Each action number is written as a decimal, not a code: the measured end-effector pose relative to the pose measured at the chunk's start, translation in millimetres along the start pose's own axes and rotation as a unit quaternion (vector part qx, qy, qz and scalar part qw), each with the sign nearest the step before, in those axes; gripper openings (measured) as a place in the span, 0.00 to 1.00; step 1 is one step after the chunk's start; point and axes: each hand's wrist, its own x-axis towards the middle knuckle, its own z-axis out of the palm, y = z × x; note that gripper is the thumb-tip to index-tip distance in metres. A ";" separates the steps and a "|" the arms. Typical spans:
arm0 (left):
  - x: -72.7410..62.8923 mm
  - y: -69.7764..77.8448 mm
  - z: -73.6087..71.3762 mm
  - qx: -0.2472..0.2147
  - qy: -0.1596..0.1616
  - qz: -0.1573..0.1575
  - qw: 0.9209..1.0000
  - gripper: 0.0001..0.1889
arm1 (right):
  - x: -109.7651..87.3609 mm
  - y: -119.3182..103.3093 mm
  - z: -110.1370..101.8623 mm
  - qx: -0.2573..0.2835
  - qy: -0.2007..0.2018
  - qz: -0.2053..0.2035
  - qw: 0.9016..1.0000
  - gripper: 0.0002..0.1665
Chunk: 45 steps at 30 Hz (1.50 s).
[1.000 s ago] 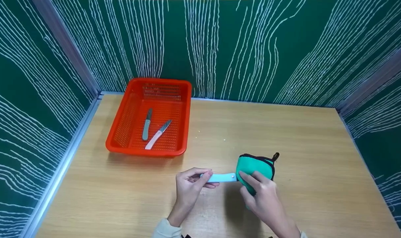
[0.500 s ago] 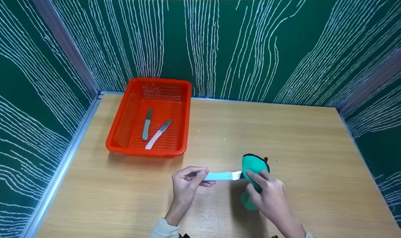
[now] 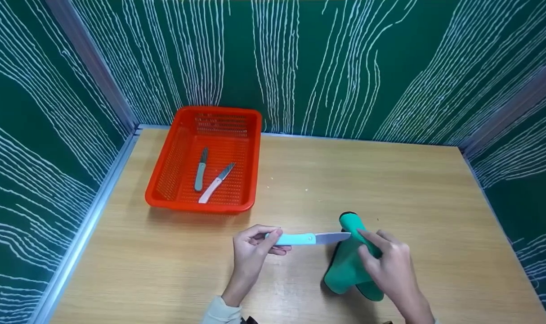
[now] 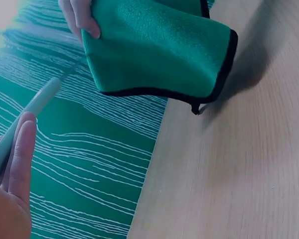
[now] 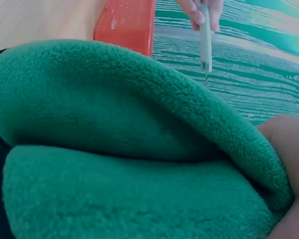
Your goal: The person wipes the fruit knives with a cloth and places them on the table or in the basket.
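Note:
In the head view my left hand (image 3: 251, 252) pinches the light-blue handle of a small knife (image 3: 295, 239), its bare blade pointing right. My right hand (image 3: 392, 265) grips a green cloth (image 3: 345, 270) with black edging, bunched at the fingers and hanging in folds. The blade's tip reaches the cloth near my right fingertips. In the left wrist view the fleecy cloth (image 4: 159, 55) droops from the right hand, with the knife (image 4: 27, 119) angled toward it. Green folds fill much of the right wrist view.
At the back left of the wooden table (image 3: 417, 189) stands a red plastic basket (image 3: 250, 198). Inside lie a grey-green-handled knife (image 3: 199, 173) and a pink-handled knife (image 3: 212, 189). Small white crumbs dot the wood right of the basket. Green patterned panels enclose the back and sides.
My right hand has drawn the cloth off to the right along the knife, so the formerly covered blade now shows. The cloth hangs lower and looser. My left hand has shifted slightly left.

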 end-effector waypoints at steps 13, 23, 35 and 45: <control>1.2 0.8 0.6 0.000 0.025 -0.034 0.999 0.13 | 4.6 -16.0 -22.9 0.026 0.071 -0.011 0.997 0.15; 2.6 2.5 5.1 -0.007 0.030 -0.024 0.999 0.10 | 5.9 -32.2 -18.4 0.059 0.071 -0.053 0.994 0.17; 1.7 1.0 10.3 -0.014 0.035 -0.059 0.998 0.10 | 2.9 -49.4 10.5 0.075 0.013 -0.078 0.994 0.19; -1.2 -0.4 8.2 -0.026 0.033 -0.064 0.997 0.12 | -2.2 -51.6 26.4 0.030 -0.069 -0.040 0.996 0.16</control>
